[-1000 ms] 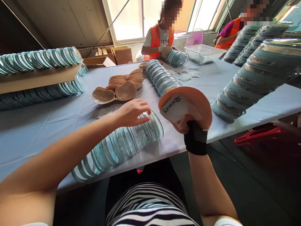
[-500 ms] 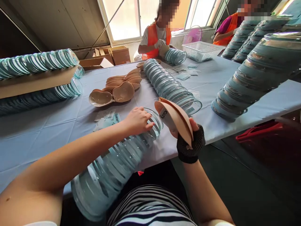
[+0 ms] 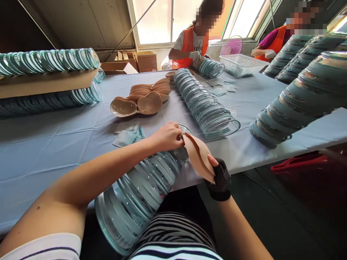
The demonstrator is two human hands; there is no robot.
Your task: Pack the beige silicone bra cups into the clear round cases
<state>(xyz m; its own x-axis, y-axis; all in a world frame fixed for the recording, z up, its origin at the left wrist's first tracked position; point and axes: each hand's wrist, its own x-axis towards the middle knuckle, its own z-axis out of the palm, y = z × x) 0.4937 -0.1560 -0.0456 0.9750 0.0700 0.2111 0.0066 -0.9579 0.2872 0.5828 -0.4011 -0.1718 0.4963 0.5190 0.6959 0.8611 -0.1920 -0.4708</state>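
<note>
stack of clear cases (image 3: 141, 191) on table (image 3: 54, 144) edge | leaflets (image 3: 128, 134) behind

A single head-worn camera looked forward and down, close over the hands (image 3: 189, 151), along the desk (image 3: 54, 144) toward the windows (image 3: 162, 21).

A long desk (image 3: 54, 144), draped in a pale blue cloth, is being shown running toward a bank of windows (image 3: 173, 18), through which bright daylight is being admitted. The grey panelled wall (image 3: 81, 21) at upper left is being left in shade. Cardboard boxes (image 3: 143, 59) are being kept below the sill. A white basket (image 3: 240, 63) and a pink fan (image 3: 231, 45) are being displayed at the far end. The dark floor (image 3: 284, 216) is being seen at lower right.
</note>
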